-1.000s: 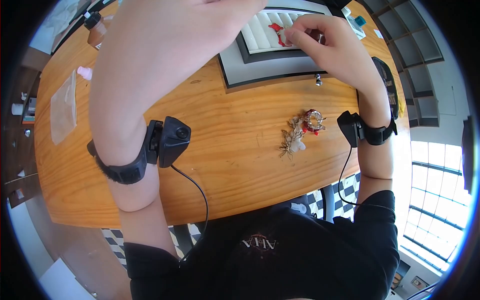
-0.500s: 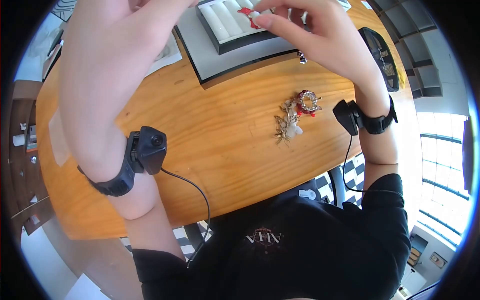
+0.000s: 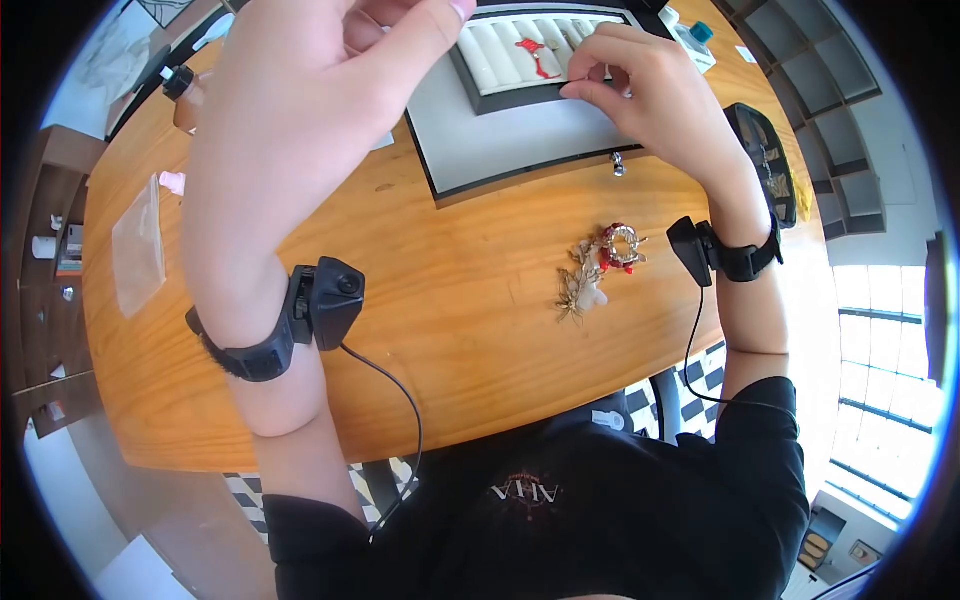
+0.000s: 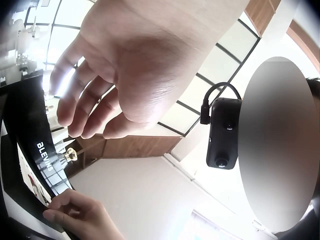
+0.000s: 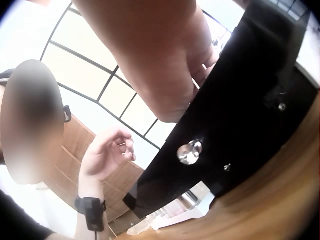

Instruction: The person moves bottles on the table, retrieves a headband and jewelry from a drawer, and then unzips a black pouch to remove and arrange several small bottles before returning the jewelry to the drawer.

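Note:
In the head view, a dark-rimmed jewellery tray (image 3: 525, 97) with white padded rolls stands on a grey, black-edged case (image 3: 480, 160). A small red piece of jewellery (image 3: 538, 60) lies across the rolls. My right hand (image 3: 655, 85) is at the tray's front right, thumb and curled index finger right at the rim. In the right wrist view its fingertips are hidden behind the black case front, which bears a clear crystal knob (image 5: 190, 151). My left hand (image 4: 135, 65) is raised left of the tray, its fingers loosely bent around nothing.
Nearer me lie a beaded red-and-silver bracelet (image 3: 620, 247) and a gold branch-like ornament (image 3: 577, 290) with white pieces. At the right is a black case (image 3: 765, 160). On the left are a plastic bag (image 3: 138, 250), a pink cap (image 3: 172, 183) and a brown bottle (image 3: 188, 100).
My right hand has come away from the red piece to the tray's front rim, leaving more of that piece visible. The left hand stays raised; the head view has shifted.

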Demonstrator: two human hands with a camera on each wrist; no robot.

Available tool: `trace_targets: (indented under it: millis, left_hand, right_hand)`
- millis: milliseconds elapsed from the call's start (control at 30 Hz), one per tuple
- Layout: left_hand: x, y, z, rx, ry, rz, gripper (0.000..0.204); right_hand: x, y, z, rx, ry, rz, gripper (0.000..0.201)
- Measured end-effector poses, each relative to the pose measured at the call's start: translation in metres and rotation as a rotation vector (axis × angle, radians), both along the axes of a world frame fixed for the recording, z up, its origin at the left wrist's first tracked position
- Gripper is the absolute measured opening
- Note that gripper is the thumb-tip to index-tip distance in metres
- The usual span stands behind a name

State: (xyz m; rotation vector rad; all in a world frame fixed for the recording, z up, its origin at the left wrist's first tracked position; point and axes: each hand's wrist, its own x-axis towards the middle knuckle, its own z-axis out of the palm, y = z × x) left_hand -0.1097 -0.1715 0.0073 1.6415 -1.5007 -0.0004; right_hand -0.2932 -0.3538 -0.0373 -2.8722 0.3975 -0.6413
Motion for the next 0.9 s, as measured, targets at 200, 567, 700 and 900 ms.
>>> trace_targets:
  millis: [200, 567, 700, 900]
  left_hand:
    - [-0.007, 0.004, 0.009, 0.022, -0.055, 0.064, 0.015]
    - [0.006, 0.006, 0.001, -0.074, -0.013, -0.090, 0.017]
    - [0.008, 0.010, 0.000, -0.036, 0.211, -0.139, 0.017]
    - [0.007, 0.015, 0.001, -0.005, 0.217, -0.066, 0.016]
  right_hand:
    - [-0.002, -0.037, -0.011, -0.069, -0.053, -0.207, 0.016]
    - [-0.005, -0.017, 0.010, -0.027, 0.024, -0.365, 0.023]
    - [-0.026, 0.020, 0.013, 0.113, -0.079, -0.394, 0.021]
    - [-0.092, 0.069, -0.009, 0.442, 0.184, 0.067, 0.023]
